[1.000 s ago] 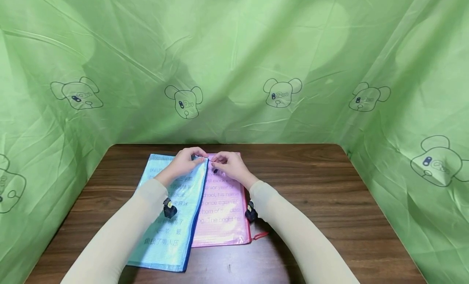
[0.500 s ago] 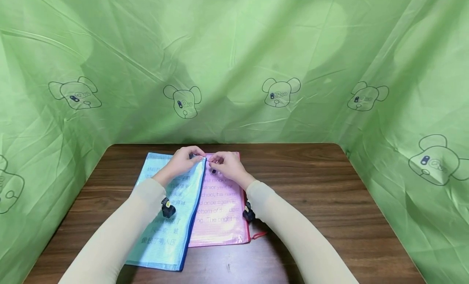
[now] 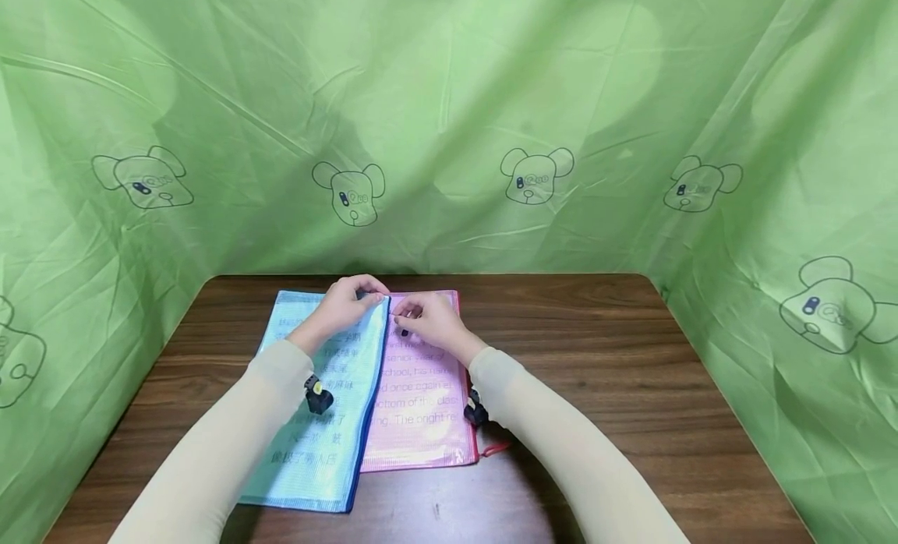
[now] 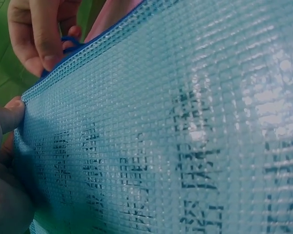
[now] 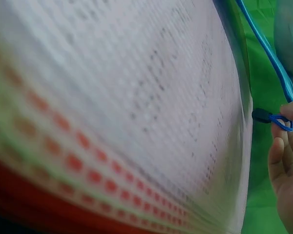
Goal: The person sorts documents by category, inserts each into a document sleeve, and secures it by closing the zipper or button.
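A blue mesh zipper pouch [image 3: 319, 443] with printed text showing through lies partly over a pink mesh zipper pouch [image 3: 421, 439]. My left hand [image 3: 344, 304] pinches the blue pouch's far right corner, thumb on top in the left wrist view. Close beside it, my right hand [image 3: 433, 319] pinches the zipper pull at the blue pouch's dark blue edge. In the right wrist view the pull's blue cord loop [image 5: 282, 122] is between thumb and fingers, its dark end [image 5: 261, 115] sticking out. The slider itself is hidden.
Both pouches lie on a dark wood-grain table [image 3: 582, 357]. A red zipper cord [image 3: 494, 449] sticks out at the pink pouch's near right corner. Green cloth [image 3: 449, 100] with printed mouse heads hangs around the back and sides.
My right hand has shifted slightly nearer along the blue pouch's zipper edge. My left hand has moved slightly away and leftward with the corner, so the hands are a bit farther apart.
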Available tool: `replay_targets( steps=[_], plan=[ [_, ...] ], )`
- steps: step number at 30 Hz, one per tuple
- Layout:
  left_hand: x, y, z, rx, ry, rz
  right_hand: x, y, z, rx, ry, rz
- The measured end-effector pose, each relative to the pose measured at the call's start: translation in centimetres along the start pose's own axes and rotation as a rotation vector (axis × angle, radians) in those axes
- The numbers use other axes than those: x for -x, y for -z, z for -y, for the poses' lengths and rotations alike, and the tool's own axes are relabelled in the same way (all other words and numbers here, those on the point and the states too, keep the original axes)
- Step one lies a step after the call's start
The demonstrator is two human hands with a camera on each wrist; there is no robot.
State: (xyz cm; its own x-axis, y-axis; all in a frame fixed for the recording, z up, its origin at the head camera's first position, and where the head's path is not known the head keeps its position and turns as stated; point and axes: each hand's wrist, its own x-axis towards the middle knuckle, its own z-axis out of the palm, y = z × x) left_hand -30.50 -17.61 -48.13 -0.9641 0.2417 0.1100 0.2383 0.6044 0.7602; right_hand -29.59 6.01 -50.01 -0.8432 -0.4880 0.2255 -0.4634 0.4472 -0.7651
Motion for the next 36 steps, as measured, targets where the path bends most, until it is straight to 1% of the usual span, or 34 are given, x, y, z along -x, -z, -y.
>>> replay_targets(
  steps=[5,7,14,19,27,32,36],
  plan=[
    [0.0,0.5,-0.2,0.004,0.021,-0.007,0.2,-0.5,0.2,0.04,0.029,0.011],
    [0.0,0.7,-0.2,0.002,0.022,-0.011,0.4,-0.6,0.4,0.047,0.027,0.023],
    [0.2,1.3,-0.1,-0.002,0.002,-0.045,1.1,-0.7,1.3,0.044,0.048,0.091],
    [0.4,1.8,-0.1,0.011,-0.005,-0.065,1.5,-0.9,1.9,0.053,0.042,0.138],
    [0.4,2.6,0.3,0.043,0.007,-0.079,1.9,-1.2,2.6,0.101,0.058,0.184],
    [0.5,3.0,0.4,0.045,0.002,-0.1,2.4,-1.1,3.2,0.085,0.069,0.213],
    [0.7,3.5,0.3,0.064,0.0,-0.115,3.0,-1.0,3.6,0.055,0.067,0.243]
  ],
)
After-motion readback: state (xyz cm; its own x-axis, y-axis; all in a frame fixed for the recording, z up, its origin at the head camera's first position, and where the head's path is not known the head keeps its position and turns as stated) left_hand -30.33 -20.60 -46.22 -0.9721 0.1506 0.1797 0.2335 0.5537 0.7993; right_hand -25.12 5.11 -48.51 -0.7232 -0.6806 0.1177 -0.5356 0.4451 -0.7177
